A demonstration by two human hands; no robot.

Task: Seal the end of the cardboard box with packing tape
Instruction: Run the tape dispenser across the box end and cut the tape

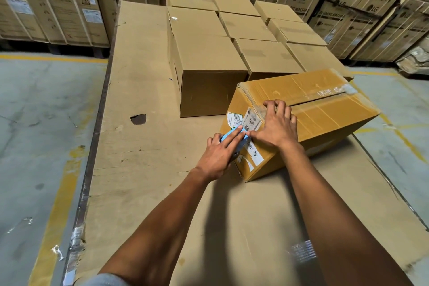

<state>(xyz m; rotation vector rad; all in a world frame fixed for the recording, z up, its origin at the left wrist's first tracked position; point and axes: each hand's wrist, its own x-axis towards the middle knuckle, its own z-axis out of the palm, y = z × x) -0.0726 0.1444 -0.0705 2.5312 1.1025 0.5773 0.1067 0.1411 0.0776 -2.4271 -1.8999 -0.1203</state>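
A brown cardboard box (325, 109) lies at an angle on the cardboard-covered platform (139, 146), its top seam covered with clear tape. White labels show on its near end face. My left hand (218, 153) holds a blue tape dispenser (234, 136) against that end face, index finger stretched along it. My right hand (275, 127) lies flat on the box's near top edge, fingers spread, thumb touching the dispenser's tip. The tape roll itself is hidden under my left hand.
Several plain closed cartons (209, 58) stand in rows behind the box. Large LG washing-machine cartons (58, 2) line the back wall. A dark hole (138, 119) marks the platform sheet. Concrete floor with yellow lines (58, 204) lies on both sides.
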